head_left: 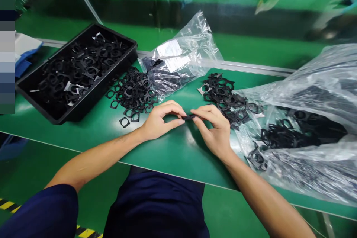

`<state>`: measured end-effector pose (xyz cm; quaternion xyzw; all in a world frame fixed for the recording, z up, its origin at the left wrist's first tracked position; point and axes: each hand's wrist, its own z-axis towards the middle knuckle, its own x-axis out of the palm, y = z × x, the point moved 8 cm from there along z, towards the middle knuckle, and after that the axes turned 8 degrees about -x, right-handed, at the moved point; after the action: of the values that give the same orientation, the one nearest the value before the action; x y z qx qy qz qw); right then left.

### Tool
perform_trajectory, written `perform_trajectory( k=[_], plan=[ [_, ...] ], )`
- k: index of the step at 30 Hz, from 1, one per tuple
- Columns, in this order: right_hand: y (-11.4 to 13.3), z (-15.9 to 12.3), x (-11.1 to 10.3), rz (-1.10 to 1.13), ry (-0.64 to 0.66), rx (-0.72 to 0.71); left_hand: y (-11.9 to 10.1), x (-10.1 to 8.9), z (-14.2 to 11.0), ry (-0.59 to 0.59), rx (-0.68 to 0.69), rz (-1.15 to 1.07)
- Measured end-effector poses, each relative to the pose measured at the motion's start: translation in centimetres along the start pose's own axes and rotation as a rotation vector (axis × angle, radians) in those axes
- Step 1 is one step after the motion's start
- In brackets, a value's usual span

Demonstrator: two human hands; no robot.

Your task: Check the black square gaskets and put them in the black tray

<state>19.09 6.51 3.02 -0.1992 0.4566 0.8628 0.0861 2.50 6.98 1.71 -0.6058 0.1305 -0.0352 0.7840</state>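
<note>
Between my two hands, over the middle of the green table, is a small flat black part [188, 117] seen edge-on. Thumb and fingers of my left hand [160, 119] pinch its left end. My right hand [214, 128] pinches the right end the same way. Whether it is one piece or two pressed together, I cannot tell. Left of my left hand lies a pile of thin black square frames with round holes [135, 89]. Behind my right hand is another heap of black parts with round openings [223, 95], bulkier than the frames.
A black bin [75, 108] full of black parts and some light pieces stands at the left. A clear plastic bag [192, 50] with white labels lies at the back. On the right, a large open plastic bag [315, 78] spills black parts. The table's front edge [167, 174] runs before my lap.
</note>
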Motion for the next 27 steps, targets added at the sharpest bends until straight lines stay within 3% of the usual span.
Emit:
perform_trajectory(
  k=[10,27],
  plan=[
    [-0.4,-0.3,0.8,0.087,0.042,0.073,1.5,-0.3,0.1,-0.071,-0.184,-0.037],
    [-0.5,-0.3,0.7,0.08,0.04,0.108,2.6,-0.3,0.2,-0.066,-0.279,-0.075]
  ],
)
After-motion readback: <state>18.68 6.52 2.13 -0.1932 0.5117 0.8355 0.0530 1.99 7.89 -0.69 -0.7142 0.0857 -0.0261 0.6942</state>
